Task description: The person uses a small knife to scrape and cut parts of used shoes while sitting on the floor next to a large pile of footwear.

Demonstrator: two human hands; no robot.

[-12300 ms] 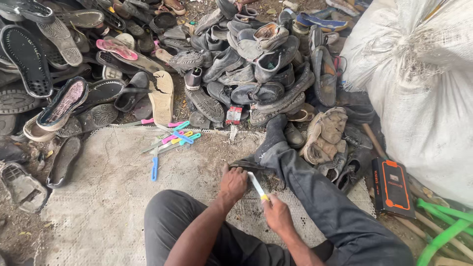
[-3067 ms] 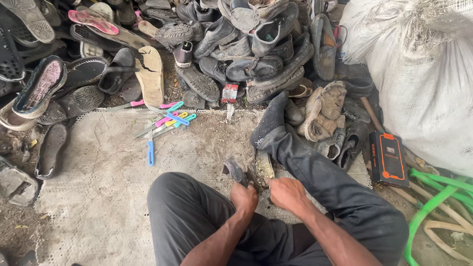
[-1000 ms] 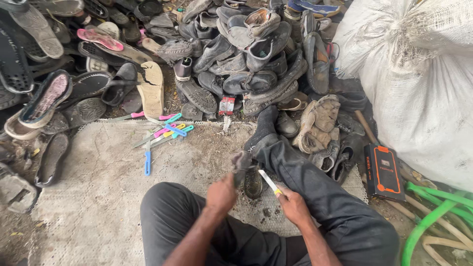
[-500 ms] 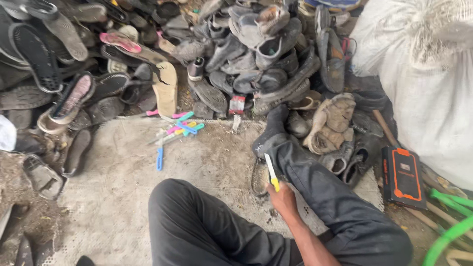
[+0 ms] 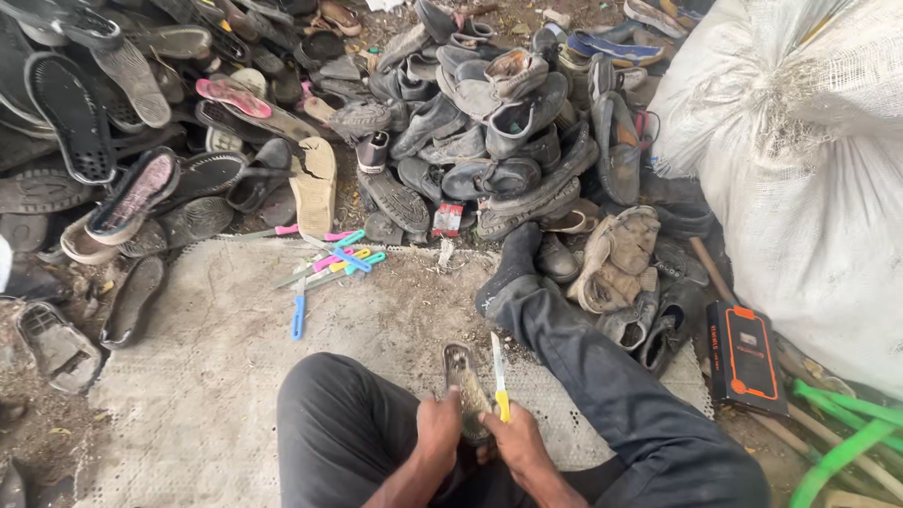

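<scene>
Between knees: sole [image 5: 467,390], knife [image 5: 499,376].

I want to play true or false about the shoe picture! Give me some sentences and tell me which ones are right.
1. The right hand holds a yellow-handled knife. True.
2. The left hand is empty. False: it grips a dark worn shoe sole.
3. The knife's blade points up, away from the person. True.
4. The big white woven sack sits on the left. False: it is on the right.
5. The colourful plastic-handled knives lie on the grey mat. True.
</scene>
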